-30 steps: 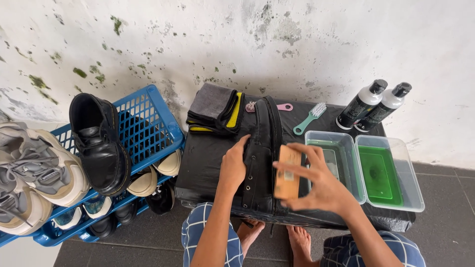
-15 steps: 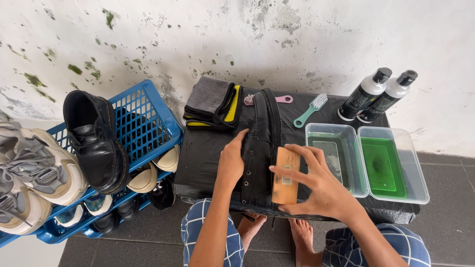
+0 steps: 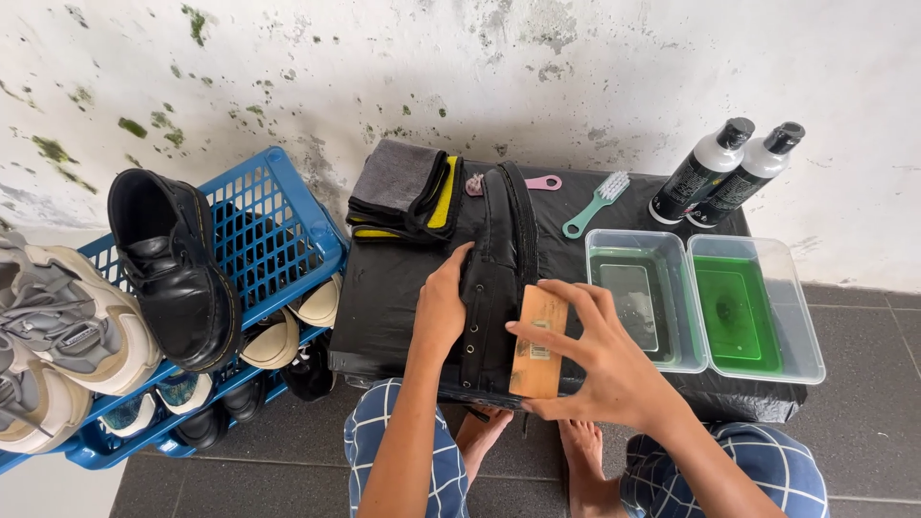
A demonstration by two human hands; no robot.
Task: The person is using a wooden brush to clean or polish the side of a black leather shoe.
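A black boot (image 3: 499, 259) lies on its side on the low black table (image 3: 384, 288). My left hand (image 3: 441, 307) presses on the boot's laced side, holding it steady. My right hand (image 3: 600, 360) grips a wooden-backed brush (image 3: 539, 342) laid against the boot's near end.
Two clear tubs of green liquid (image 3: 705, 302) stand to the right, two grey bottles with black caps (image 3: 724, 173) behind them. A teal brush (image 3: 595, 203), a pink tool (image 3: 542, 182) and folded cloths (image 3: 403, 192) lie at the back. A blue shoe rack (image 3: 278, 249) with several shoes stands on the left.
The brush in my right hand has slid down the boot toward its near end. My left hand keeps its hold on the boot.
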